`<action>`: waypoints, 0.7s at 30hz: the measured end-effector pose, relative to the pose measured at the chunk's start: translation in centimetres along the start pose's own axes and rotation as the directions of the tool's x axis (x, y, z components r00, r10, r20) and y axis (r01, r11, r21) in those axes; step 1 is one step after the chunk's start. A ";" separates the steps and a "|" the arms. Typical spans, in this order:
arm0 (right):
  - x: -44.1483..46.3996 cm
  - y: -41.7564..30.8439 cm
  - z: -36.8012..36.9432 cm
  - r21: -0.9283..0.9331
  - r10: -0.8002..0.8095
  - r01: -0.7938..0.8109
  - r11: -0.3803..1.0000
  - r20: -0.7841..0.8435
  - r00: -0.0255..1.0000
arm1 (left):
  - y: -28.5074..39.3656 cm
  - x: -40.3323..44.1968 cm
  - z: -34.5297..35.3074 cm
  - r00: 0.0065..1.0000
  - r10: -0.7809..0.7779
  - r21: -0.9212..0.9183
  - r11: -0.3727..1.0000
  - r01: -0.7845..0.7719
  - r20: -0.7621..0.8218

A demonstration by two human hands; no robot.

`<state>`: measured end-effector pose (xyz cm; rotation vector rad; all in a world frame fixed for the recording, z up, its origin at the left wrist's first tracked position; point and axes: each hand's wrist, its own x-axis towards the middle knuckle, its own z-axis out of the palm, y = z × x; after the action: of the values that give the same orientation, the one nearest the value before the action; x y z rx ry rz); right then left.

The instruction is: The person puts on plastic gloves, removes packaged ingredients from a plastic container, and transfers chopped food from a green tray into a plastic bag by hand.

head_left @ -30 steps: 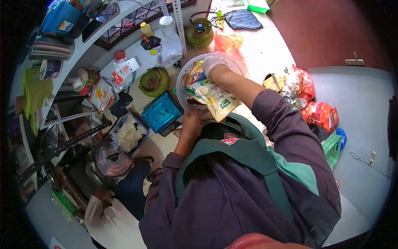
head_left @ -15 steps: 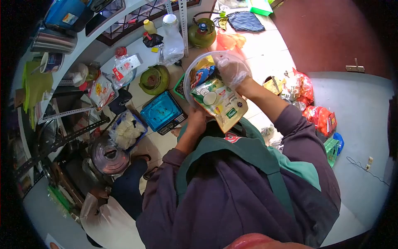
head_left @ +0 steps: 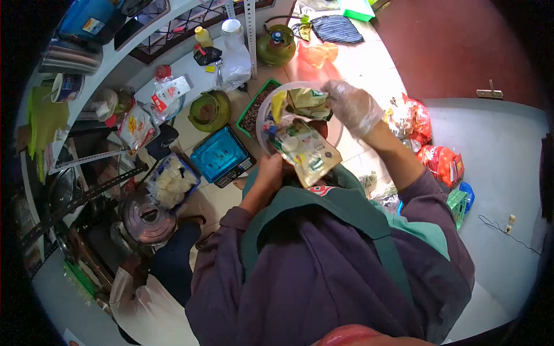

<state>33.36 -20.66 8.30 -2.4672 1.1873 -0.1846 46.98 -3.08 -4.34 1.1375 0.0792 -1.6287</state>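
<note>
My left hand [head_left: 270, 175] is closed at the lower left edge of a cream pouch [head_left: 314, 158] with a coconut picture on it; its fingertips are partly hidden. The pouch leans over the near side of a clear round plastic tub [head_left: 262, 124]. In a clear plastic glove, my right hand [head_left: 356, 108] pinches the right end of a shiny gold-and-green packet [head_left: 309, 102] above the tub. Blue and yellow packaging [head_left: 276, 112] shows at the tub's left side, though its kind is unclear.
On the floor to the left are a blue-topped scale [head_left: 222, 154], a green crate [head_left: 248, 120], green gas cylinders [head_left: 210, 111] and a lidded pot [head_left: 150, 218]. Another person's sleeve [head_left: 153, 308] is at lower left. Red bags [head_left: 440, 164] lie by the right wall.
My right hand has come up out of the tub toward the right, bringing the gold-and-green packet into view. My left hand stays at the coconut pouch, which has shifted slightly.
</note>
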 end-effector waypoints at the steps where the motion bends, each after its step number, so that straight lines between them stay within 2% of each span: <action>1: 0.2 0.8 0.1 0.028 -0.028 0.027 0.999 0.004 1.000 | 0.0 0.1 -0.5 1.000 -0.012 -0.023 1.000 0.012 0.012; 3: 1.2 2.3 0.4 0.077 -0.092 0.092 0.993 -0.002 0.996 | 0.4 0.7 -1.0 0.999 -0.023 -0.040 0.999 0.025 0.036; 5: 1.9 2.9 1.0 0.149 -0.054 0.056 0.987 -0.019 0.998 | 0.5 0.8 -1.5 0.998 -0.036 -0.030 0.999 0.038 0.046; 6: 2.4 3.2 1.2 0.169 -0.044 0.047 0.985 -0.017 0.999 | 1.4 0.4 -0.7 0.999 0.019 0.026 0.999 -0.020 0.037; 9: 2.8 3.7 1.1 0.257 -0.005 0.008 0.966 -0.011 1.000 | 1.5 1.0 -1.0 1.000 -0.007 -0.056 0.998 0.008 0.019; 11: 3.5 4.2 1.3 0.303 0.025 -0.024 0.953 0.003 1.000 | 1.2 1.8 -1.3 0.997 0.057 -0.084 0.995 -0.053 0.047; 14: 4.4 4.7 0.7 0.300 -0.053 0.063 0.952 -0.042 0.998 | 2.3 1.5 -0.4 0.995 0.083 -0.068 0.995 -0.080 0.057; 16: 5.4 4.6 -0.1 0.407 0.113 -0.150 0.901 0.114 0.987 | 3.2 1.3 0.1 0.994 0.073 -0.038 0.997 -0.070 0.079; 18: 6.2 4.1 -1.6 0.450 0.250 -0.354 0.820 0.275 0.928 | 3.8 1.6 0.2 0.991 0.060 -0.008 0.998 -0.059 0.121; 21: 6.8 3.7 -1.9 0.470 0.125 -0.247 0.847 0.277 0.953 | 4.1 2.0 0.6 0.992 0.054 -0.011 0.999 -0.053 0.111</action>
<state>34.47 -28.58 8.23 -1.8504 1.1013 -0.1194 49.96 -6.52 -3.44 1.0318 -0.0169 -1.6389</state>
